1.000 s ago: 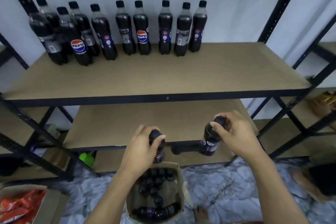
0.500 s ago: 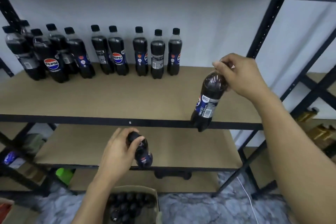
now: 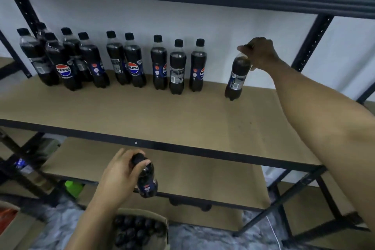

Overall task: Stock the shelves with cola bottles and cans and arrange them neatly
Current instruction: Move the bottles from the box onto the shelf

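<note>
Step, by the look of it: placing. Right hand (image 3: 259, 53) curled over cap & neck of a cola bottle (image 3: 236, 78), fingers wrapped round the top, at the back-right of the middle shelf (image 3: 182, 113), apart from the row of bottles (image 3: 134, 63) to its left. Tilted a little, base at or just above the board; can't tell if touching. Left hand (image 3: 119, 176) low, in front of the lower shelf (image 3: 203, 178), fingers & thumb clamped round the cap end of a second bottle (image 3: 147, 183), above the open carton (image 3: 163, 224) w/ more black caps inside.

Next, prob.: bring base flat, stand upright, slide left to close the gap w/ the last in the row, label fwd if poss., then let go; second bottle up after. Needs a light touch: tall, narrow, easy to topple neighbours.

Materials: clear thin plastic, waisted body, lobed feet, dark liquid to the shoulder, black screw caps, glossy blue labels, some facing away. Shelf board matt brown, fibreboard-like; frame (image 3: 312, 44) black metal w/ punched uprights. Carton brown cardboard.
</note>
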A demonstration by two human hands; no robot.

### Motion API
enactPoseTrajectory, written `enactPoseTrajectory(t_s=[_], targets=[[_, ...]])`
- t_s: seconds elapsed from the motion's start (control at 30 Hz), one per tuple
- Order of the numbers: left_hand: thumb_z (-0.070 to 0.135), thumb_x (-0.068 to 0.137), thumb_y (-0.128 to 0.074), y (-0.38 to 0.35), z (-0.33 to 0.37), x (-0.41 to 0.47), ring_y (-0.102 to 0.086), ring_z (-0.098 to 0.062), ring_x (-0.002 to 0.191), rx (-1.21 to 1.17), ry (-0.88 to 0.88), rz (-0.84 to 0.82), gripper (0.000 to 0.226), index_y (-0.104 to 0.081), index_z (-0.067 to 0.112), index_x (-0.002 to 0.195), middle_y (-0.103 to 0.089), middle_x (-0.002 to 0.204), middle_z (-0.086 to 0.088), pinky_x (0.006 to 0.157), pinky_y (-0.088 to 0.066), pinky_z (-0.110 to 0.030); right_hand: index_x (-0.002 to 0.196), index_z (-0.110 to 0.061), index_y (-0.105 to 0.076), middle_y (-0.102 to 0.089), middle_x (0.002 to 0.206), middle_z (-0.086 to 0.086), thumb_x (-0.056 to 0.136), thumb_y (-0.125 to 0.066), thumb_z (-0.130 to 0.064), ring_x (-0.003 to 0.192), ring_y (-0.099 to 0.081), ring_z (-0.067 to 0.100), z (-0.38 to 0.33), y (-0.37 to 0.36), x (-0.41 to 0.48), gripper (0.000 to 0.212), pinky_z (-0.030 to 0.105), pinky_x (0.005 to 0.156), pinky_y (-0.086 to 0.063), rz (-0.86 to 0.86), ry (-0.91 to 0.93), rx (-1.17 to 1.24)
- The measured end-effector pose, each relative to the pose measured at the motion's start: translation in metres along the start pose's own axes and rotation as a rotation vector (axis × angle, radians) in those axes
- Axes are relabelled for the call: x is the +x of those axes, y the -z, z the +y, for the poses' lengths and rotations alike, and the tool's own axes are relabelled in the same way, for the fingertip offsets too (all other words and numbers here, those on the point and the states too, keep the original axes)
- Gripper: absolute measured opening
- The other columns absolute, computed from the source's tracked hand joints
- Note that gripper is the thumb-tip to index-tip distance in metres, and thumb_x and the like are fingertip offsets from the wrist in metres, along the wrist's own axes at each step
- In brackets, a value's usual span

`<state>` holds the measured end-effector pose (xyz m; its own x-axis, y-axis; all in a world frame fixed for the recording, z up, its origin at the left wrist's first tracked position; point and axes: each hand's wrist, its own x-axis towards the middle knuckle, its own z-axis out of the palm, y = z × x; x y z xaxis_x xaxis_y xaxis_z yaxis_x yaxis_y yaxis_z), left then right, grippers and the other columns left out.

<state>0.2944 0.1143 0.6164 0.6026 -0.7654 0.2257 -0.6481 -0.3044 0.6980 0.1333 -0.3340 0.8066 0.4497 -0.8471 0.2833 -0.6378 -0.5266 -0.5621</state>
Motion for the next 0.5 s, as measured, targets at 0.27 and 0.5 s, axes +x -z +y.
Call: enactPoseTrajectory(t_s=[0.27,0.5], targets=[[0.036,0.092,-0.065,-0.007,0.006,0.011,-0.059,-0.007,0.091,-0.002,0.008,0.006,0.013,-0.063,0.032,0.104,-0.056,0.101,0.014,0.081,-0.053,-0.039,0.101,-0.008,-0.067,-0.070,0.095,0.011,0.091,-0.063,-0.053,0.076,-0.070,0.033,0.029,-0.024,0.038,0.047,0.038,0.072,-0.060,0.082,-0.168,0.053],[0.038,0.092,-0.065,-0.014,0.015,0.019,-0.056,0.001,0.087,0.008,-0.023,-0.005,0.015,-0.063,0.033,0.105,-0.053,0.098,0.019,0.073,-0.047,-0.027,0.135,-0.014,-0.046,-0.057,0.130,0.009,0.067,-0.075,-0.061,0.105,-0.066,0.034,0.042,-0.041,0.028,0.088,0.052,0.082,-0.060,0.170,-0.270,0.199]])
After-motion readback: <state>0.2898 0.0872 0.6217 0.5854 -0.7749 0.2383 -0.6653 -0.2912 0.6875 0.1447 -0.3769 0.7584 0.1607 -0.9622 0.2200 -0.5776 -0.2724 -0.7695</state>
